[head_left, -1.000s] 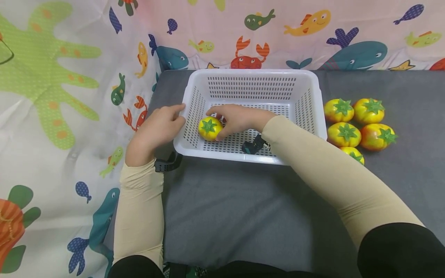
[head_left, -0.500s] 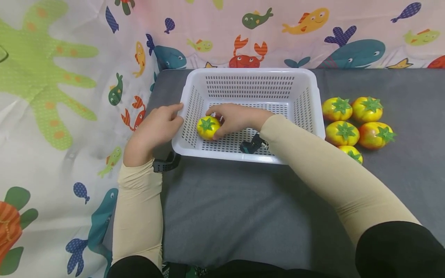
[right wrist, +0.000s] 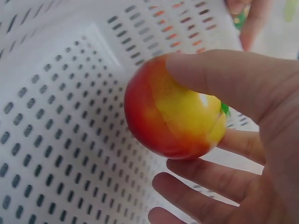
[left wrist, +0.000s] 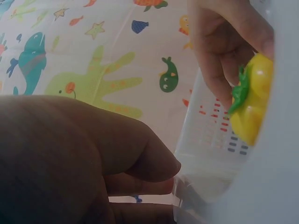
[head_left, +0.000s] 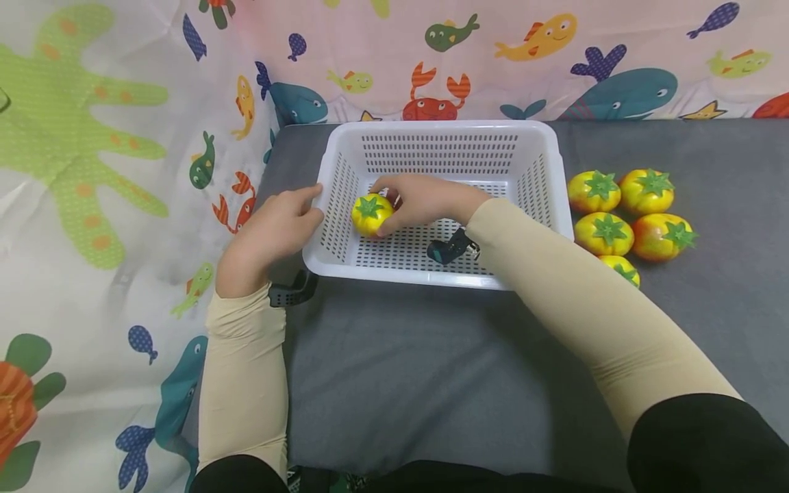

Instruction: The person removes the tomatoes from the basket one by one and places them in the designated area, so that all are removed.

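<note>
My right hand (head_left: 416,198) reaches into a white perforated plastic basket (head_left: 444,126) and holds a yellow-and-red tomato-like fruit (head_left: 368,216) with a green star-shaped leaf top. In the right wrist view the thumb lies across the fruit (right wrist: 177,121) and the index finger is behind it; the other fingers are spread. The fruit is near the basket's left wall, close over its floor. My left hand (head_left: 271,229) grips at the basket's left rim, index finger and thumb tips on its outer edge. Its lower fingers are partly hidden in the head view.
Several similar fruits (head_left: 607,234) lie together on the grey cloth (head_left: 419,363), right of the basket. A curtain printed with sea animals (head_left: 493,68) hangs behind and along the left side. Dark wrist straps show below each wrist.
The right hand and the fruit have shifted slightly away from the basket's near side. The left hand stays at the rim. The whole head view has drifted a little.
</note>
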Action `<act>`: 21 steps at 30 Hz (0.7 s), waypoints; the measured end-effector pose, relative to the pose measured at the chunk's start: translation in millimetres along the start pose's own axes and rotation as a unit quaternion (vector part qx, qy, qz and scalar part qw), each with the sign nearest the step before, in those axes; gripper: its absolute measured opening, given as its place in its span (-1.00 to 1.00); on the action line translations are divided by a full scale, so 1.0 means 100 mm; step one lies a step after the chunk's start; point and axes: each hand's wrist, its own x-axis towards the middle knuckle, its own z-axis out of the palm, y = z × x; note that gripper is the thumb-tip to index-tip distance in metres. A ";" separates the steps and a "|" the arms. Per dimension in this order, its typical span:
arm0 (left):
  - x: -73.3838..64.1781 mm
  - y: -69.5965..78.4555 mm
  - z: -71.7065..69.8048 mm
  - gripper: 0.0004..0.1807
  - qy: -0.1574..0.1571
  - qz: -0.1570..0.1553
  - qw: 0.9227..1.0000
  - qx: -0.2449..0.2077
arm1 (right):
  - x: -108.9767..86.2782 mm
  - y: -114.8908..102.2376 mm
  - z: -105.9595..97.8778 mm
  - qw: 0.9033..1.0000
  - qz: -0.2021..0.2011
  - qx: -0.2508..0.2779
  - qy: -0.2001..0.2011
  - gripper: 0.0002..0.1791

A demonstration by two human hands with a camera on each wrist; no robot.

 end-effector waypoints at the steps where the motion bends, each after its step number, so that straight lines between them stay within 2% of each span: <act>1: 0.00 0.00 0.00 -0.28 0.001 0.000 1.000 0.000 | -0.01 0.00 -0.02 1.000 0.003 0.004 0.001 -0.15; 21: 0.01 -0.02 0.02 -0.27 0.011 0.012 1.000 -0.002 | -0.16 0.02 -0.21 0.999 0.001 0.039 0.020 -0.18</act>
